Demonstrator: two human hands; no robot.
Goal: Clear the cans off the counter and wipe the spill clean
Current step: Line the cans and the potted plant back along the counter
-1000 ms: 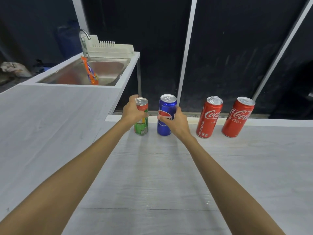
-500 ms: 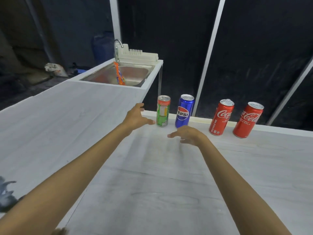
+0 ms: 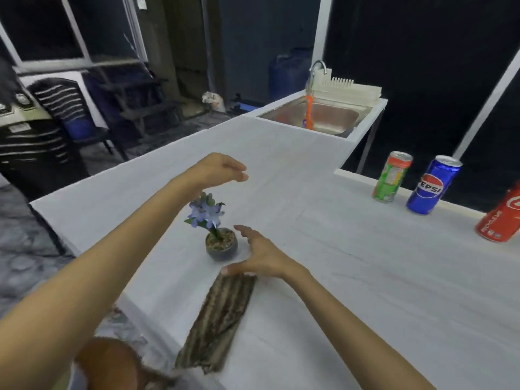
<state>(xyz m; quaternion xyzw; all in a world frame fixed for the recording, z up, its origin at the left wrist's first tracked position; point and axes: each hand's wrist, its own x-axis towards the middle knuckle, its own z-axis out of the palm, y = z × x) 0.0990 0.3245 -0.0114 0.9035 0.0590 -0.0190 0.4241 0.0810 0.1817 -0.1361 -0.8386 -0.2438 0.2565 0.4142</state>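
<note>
**Inspector:** Both hands have left the cans since the earlier frames, and the view has swung left. Left hand (image 3: 222,168) hangs above the counter (image 3: 365,277), fingers together and loosely curled, holding nothing. Right hand (image 3: 261,256) is spread, thumb at the far end of the brown striped cloth (image 3: 219,316), not yet closed on it.

**Supervisor:** Where are the cans?

**Inspector:** On the counter's back edge, well apart from the hands: green can (image 3: 392,177), blue Pepsi can (image 3: 433,188), and a red can (image 3: 501,218) cut off by the frame. None cleared. I cannot make out a spill on the visible surface.

**Supervisor:** Risks?

**Inspector:** In my judgement, the small potted flower (image 3: 221,243) is the main one. It stands just beside the right hand's fingers and near the cloth's far end; a hurried grab or sweep could tip it and scatter its gravel. The cloth's near end overhangs the counter edge, so a loose pinch could let it slide off.

**Supervisor:** Other surroundings?

**Inspector:** A sink (image 3: 318,116) sits at the far end with an orange item inside and a white rack (image 3: 346,90) behind. Dark chairs (image 3: 62,108) stand beyond the counter. The upright cans obstruct any wipe along the back edge.
</note>
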